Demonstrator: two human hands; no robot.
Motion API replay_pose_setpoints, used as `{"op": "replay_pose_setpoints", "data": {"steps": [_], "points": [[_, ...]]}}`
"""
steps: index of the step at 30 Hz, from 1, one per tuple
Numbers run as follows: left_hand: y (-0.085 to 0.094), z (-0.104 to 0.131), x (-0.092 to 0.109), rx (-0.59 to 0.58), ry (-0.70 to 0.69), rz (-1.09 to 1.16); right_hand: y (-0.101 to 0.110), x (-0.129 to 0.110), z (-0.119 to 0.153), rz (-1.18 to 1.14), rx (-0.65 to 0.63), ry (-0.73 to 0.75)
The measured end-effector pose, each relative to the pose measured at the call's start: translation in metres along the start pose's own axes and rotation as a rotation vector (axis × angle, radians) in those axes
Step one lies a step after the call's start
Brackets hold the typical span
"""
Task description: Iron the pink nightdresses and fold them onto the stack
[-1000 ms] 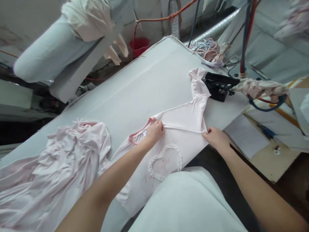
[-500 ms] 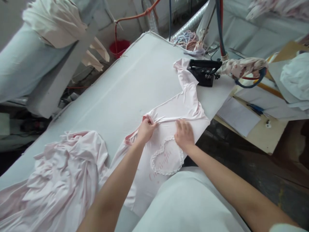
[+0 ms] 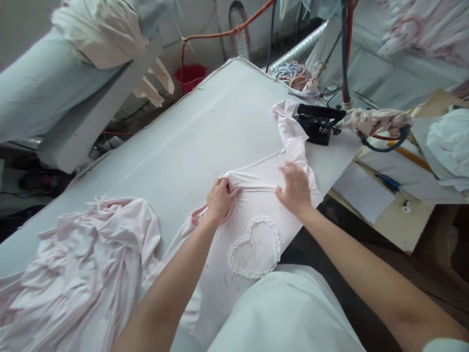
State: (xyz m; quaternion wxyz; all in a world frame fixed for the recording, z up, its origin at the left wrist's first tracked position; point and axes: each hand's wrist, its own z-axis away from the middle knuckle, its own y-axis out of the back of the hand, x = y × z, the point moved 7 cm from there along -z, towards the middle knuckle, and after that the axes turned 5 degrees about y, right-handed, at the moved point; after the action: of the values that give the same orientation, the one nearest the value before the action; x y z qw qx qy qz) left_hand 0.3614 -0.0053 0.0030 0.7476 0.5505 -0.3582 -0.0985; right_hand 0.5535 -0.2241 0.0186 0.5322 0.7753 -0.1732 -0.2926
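A pale pink long-sleeved garment (image 3: 264, 205) lies across the ironing table, with a ruffled heart patch and lettering on its front. My left hand (image 3: 221, 199) is closed on the garment's neckline, thumb over the cloth and fingers at the pink inner edge. Over the shoulder part is my right hand (image 3: 296, 189), its thumb apart and its fingertips blurred; it holds nothing that I can see. Whether it touches the cloth is unclear. Beyond it, a black iron (image 3: 318, 122) stands beside the far sleeve end.
A heap of pink garments (image 3: 98, 259) covers the left part of the white table (image 3: 205, 132). Cables and a cloth-wrapped hose (image 3: 377, 121) run from the iron. At right stands a side board (image 3: 410, 220) with papers and a blue-handled tool (image 3: 389, 183). A red bucket (image 3: 191, 77) is behind.
My right hand has lifted and moved up and to the right from beside the heart patch, its fingers spreading. My left hand still grips the neckline, which is opened wider. The view has shifted slightly.
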Motion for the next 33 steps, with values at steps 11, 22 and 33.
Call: {"op": "replay_pose_setpoints", "data": {"steps": [11, 22, 33], "points": [[-0.002, 0.003, -0.005, 0.197, 0.070, 0.059, -0.023, -0.043, -0.002, -0.107, -0.004, 0.144], [-0.013, 0.001, -0.012, 0.263, 0.227, 0.056, -0.042, 0.018, -0.135, 0.238, -0.540, 0.446], [-0.007, -0.014, -0.015, 0.330, 0.532, 0.294, 0.024, 0.021, -0.152, 0.039, -0.008, 0.518]]}}
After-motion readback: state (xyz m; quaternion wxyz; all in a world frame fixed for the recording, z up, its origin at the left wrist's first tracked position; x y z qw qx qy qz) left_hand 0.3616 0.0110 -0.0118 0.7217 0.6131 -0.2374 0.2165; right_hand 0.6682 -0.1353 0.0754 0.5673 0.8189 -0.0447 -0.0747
